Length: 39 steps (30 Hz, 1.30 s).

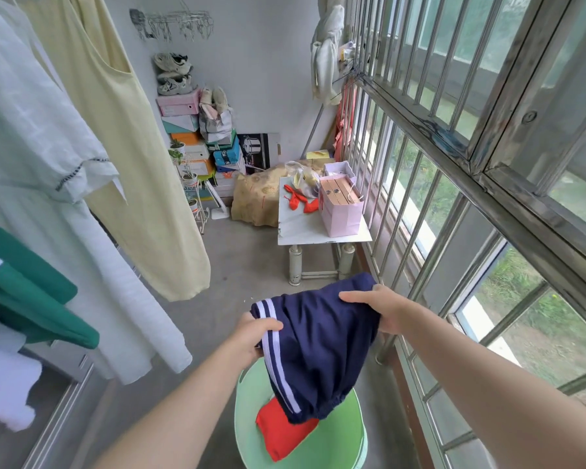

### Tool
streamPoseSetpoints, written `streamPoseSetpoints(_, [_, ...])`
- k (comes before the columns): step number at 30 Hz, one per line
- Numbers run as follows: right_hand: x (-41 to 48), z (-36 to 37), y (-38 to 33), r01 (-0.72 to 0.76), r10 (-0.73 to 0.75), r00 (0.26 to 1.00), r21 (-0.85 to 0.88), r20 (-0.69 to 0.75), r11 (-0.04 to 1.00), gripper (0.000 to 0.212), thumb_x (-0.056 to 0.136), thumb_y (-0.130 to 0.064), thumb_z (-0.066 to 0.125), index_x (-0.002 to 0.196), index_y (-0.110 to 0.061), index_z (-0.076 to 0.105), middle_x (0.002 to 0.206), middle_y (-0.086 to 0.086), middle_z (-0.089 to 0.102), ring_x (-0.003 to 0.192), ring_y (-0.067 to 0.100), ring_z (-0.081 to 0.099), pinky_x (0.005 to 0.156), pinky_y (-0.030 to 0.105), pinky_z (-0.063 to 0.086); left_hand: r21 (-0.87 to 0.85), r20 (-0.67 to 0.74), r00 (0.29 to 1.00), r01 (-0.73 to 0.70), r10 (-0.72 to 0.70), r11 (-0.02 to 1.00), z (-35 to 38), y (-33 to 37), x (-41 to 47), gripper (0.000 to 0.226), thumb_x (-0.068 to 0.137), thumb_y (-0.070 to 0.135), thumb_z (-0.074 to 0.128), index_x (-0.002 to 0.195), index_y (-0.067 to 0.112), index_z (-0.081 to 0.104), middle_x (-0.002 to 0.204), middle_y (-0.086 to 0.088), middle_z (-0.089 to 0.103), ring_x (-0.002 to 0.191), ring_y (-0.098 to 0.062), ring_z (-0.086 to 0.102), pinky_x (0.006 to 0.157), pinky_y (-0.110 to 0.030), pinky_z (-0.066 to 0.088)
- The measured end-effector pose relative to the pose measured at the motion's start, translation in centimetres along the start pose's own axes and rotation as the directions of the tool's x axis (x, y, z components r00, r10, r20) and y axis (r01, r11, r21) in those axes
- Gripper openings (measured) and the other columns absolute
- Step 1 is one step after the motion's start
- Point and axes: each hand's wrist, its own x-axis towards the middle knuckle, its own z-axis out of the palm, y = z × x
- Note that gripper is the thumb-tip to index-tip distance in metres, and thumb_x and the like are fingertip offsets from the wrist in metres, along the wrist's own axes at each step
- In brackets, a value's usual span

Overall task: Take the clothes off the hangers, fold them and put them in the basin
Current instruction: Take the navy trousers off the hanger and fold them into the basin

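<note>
Navy shorts with white side stripes (322,350) hang folded over between my two hands, above a green basin (339,438) on the floor. My left hand (254,336) grips the striped left edge. My right hand (379,309) holds the right edge, thumb on top. A folded red garment (278,431) lies inside the basin under the shorts. On the left hang a pale yellow dress (132,157), a white garment (48,157) and a green garment (24,299).
A small white table (305,228) with a pink paper bag (340,208) stands ahead by the barred window (454,164). Stacked shoe boxes (197,137) and a tan bundle (257,198) fill the far corner. Grey concrete floor lies between.
</note>
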Motion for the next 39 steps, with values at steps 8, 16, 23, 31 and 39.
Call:
streamPoseSetpoints(8, [1.3, 0.1, 0.4, 0.212, -0.222, 0.954, -0.067, -0.202, 0.975, 0.102, 0.068, -0.028, 0.082, 0.150, -0.029, 0.022, 0.142, -0.004, 0.040, 0.128, 0.023, 0.047, 0.107, 0.043, 0.040, -0.099, -0.071, 0.987, -0.154, 0.147, 0.983, -0.8, 0.5, 1.0, 0.067, 0.086, -0.002, 0.049, 0.140, 0.034, 0.037, 0.117, 0.002, 0.057, 0.079, -0.018, 0.062, 0.066, -0.030, 0.052])
streamPoseSetpoints(16, [0.3, -0.4, 1.4, 0.040, -0.005, 0.985, -0.201, 0.170, 0.979, 0.065, 0.073, 0.019, 0.058, 0.124, -0.021, 0.060, 0.124, 0.013, 0.059, 0.103, 0.028, 0.061, 0.085, 0.035, 0.054, 0.007, 0.056, 0.997, 0.054, -0.054, 0.999, -2.0, 0.9, 0.6, 0.037, 0.087, -0.003, 0.040, 0.104, 0.015, 0.066, 0.073, -0.010, 0.053, 0.050, -0.019, 0.046, 0.056, -0.025, 0.036])
streamPoseSetpoints(23, [0.4, 1.1, 2.5, 0.136, -0.304, 0.949, -0.760, -0.084, 0.635, 0.031, 0.066, -0.001, 0.053, 0.087, -0.016, 0.070, 0.083, 0.009, 0.068, 0.082, 0.026, 0.063, 0.064, 0.031, 0.053, -0.002, 0.139, 0.984, 0.115, -0.114, 0.993, -3.3, 0.5, 0.9, 0.039, 0.082, -0.003, 0.060, 0.117, 0.015, 0.061, 0.072, -0.009, 0.054, 0.061, -0.023, 0.049, 0.063, -0.031, 0.046])
streamPoseSetpoints(31, [0.7, 1.1, 3.0, 0.091, -0.345, 0.937, -0.922, -0.048, 0.375, 0.016, 0.070, -0.022, 0.055, 0.085, -0.025, 0.060, 0.087, -0.003, 0.062, 0.089, 0.024, 0.058, 0.062, 0.032, 0.049, 0.495, 0.206, 0.978, -0.081, -0.026, 0.865, -3.6, -1.1, 0.4, 0.044, 0.063, 0.003, 0.081, 0.103, 0.008, 0.065, 0.085, -0.006, 0.068, 0.055, -0.004, 0.063, 0.048, -0.015, 0.048])
streamPoseSetpoints(39, [1.4, 1.9, 3.3, 0.107, -0.208, 0.978, -0.894, 0.017, 0.435, 0.028, 0.077, -0.015, 0.046, 0.096, -0.007, 0.066, 0.105, 0.007, 0.066, 0.098, 0.028, 0.058, 0.082, 0.038, 0.052, 0.867, 0.198, 0.965, -0.254, 0.172, 0.430, -4.2, -3.3, 2.7, 0.026, 0.044, 0.033, 0.055, 0.060, 0.017, 0.042, 0.088, 0.000, 0.045, 0.080, -0.022, 0.048, 0.066, -0.023, 0.043])
